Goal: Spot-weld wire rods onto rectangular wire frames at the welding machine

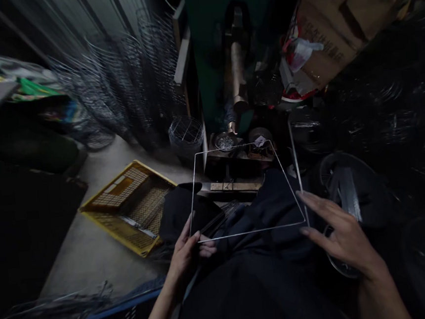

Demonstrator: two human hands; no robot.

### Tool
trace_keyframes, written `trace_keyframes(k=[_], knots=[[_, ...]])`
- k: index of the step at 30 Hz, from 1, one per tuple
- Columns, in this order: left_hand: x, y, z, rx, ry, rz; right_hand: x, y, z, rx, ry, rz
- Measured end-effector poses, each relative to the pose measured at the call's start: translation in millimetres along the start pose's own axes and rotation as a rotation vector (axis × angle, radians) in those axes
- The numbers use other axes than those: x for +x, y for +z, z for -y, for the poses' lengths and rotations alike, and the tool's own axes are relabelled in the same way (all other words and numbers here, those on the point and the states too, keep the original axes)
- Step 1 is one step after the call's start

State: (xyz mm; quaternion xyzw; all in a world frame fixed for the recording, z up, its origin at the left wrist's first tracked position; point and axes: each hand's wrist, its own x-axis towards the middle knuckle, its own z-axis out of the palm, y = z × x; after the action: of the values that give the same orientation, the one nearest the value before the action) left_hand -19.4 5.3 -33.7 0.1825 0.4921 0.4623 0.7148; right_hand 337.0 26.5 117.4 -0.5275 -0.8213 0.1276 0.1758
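My left hand pinches the lower left corner of a thin rectangular wire frame, which stretches over my lap. The frame's far side reaches up in front of the machine. At the frame's lower right corner is my right hand, its thumb and fingertips at a slim straight metal rod that points away from me. The rod runs close beside the frame's right side. Whether the right fingertips also touch the frame, I cannot tell. Several more thin wires lie across my lap behind the frame.
A green machine with a metal arm stands ahead, a dish of small metal pieces below it. To the left are a yellow crate, stacked wire baskets and a blue crate. Cardboard boxes fill the upper right.
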Motion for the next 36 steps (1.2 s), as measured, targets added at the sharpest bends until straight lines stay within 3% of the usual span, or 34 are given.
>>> trace_keyframes(k=[5, 10, 18, 25, 29, 33, 36], knots=[[-7, 5, -8, 0.024, 0.021, 0.012, 16, 42, 12, 0.058, -0.107, 0.199], [-12, 11, -9, 0.049, 0.033, 0.028, 27, 71, 17, 0.085, -0.141, 0.240], [-10, 7, -3, 0.053, 0.034, 0.066, 31, 90, 12, 0.092, -0.077, 0.230], [-3, 1, 13, 0.043, 0.010, 0.097, 42, 105, 30, 0.345, -0.146, 0.241], [-8, 1, 12, 0.013, 0.028, 0.076, 40, 104, 31, 0.293, -0.037, 0.144], [-11, 3, 10, -0.001, 0.018, 0.077, 37, 104, 31, 0.487, -0.009, 0.233], [-13, 3, 10, -0.011, 0.030, 0.082, 37, 105, 32, 0.480, 0.024, 0.177]])
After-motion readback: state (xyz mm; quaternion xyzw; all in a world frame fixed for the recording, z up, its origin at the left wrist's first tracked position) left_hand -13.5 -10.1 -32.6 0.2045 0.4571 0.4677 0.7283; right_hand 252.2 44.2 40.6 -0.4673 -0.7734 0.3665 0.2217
